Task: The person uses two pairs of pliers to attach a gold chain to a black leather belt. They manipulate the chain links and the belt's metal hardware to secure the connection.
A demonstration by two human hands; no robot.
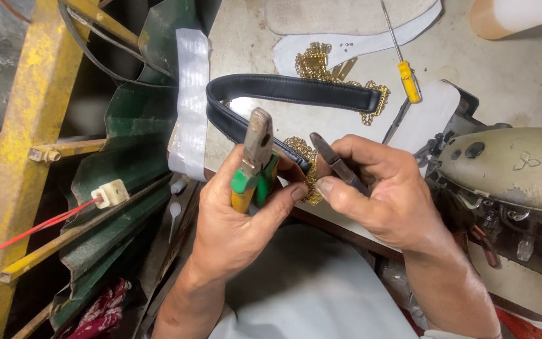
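Far left: a yellow metal frame point(29, 125), a red wire point(32, 229) and a small white block point(110, 193) on green wavy sheets point(133, 157).

Next, the left hand point(236, 220), closed tight around green-handled pliers point(255, 160), blunt nose pointing up.

In the middle, a black strap point(296, 91), bent like a loop on the table point(515, 75), with gold chain point(305, 160) at its near end, right between both hands.

Then the right hand point(377, 188), closed around thin dark pliers point(337, 163), tip aimed at the chain. Thumb tips of both hands almost touching.

Further back, a yellow-handled screwdriver point(407, 78). Far right, an old grey sewing machine point(509, 169).
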